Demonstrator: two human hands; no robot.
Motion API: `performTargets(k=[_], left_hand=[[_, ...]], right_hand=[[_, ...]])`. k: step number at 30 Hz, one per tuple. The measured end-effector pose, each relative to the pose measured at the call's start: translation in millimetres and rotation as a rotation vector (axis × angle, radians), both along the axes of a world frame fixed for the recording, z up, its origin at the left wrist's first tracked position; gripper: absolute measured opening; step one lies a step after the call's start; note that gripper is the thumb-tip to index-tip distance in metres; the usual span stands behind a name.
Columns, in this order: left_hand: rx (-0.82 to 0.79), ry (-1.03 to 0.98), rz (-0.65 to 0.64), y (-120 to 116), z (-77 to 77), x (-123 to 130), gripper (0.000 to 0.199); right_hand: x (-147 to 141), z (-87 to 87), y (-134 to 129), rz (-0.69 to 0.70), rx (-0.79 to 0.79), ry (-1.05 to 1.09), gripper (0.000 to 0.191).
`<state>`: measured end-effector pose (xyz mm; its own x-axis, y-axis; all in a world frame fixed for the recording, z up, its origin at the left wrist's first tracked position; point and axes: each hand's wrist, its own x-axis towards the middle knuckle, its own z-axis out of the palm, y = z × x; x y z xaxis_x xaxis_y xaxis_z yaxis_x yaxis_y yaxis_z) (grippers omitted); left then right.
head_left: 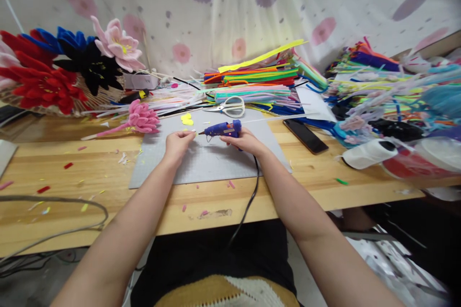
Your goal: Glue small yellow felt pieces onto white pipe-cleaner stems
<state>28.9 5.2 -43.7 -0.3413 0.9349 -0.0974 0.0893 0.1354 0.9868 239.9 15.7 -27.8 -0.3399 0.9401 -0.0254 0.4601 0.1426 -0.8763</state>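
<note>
My right hand is wrapped round the handle of a blue hot glue gun, with a long pale glue stick poking out of its back. The gun's nozzle points left, close to my left hand. My left fingers are pinched together, and a tiny whitish bit shows at their tips, too small to name. Both hands are above a grey cutting mat. Just beyond them on the mat lie yellow pieces and white-handled scissors.
Left of the mat lies a pink fuzzy flower; larger fuzzy flowers stand behind it. Bundles of pipe cleaners line the back. To the right are a phone and a white roll. A black cord hangs over the table edge.
</note>
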Motion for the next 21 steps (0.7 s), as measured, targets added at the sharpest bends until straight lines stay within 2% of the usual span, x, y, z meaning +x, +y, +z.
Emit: performTargets(k=[21], left_hand=[[-0.012, -0.008, 0.02, -1.9, 6.1, 2.9, 0.016]], right_hand=[[-1.3, -0.3, 0.0, 0.032, -0.005, 0.0, 0.041]])
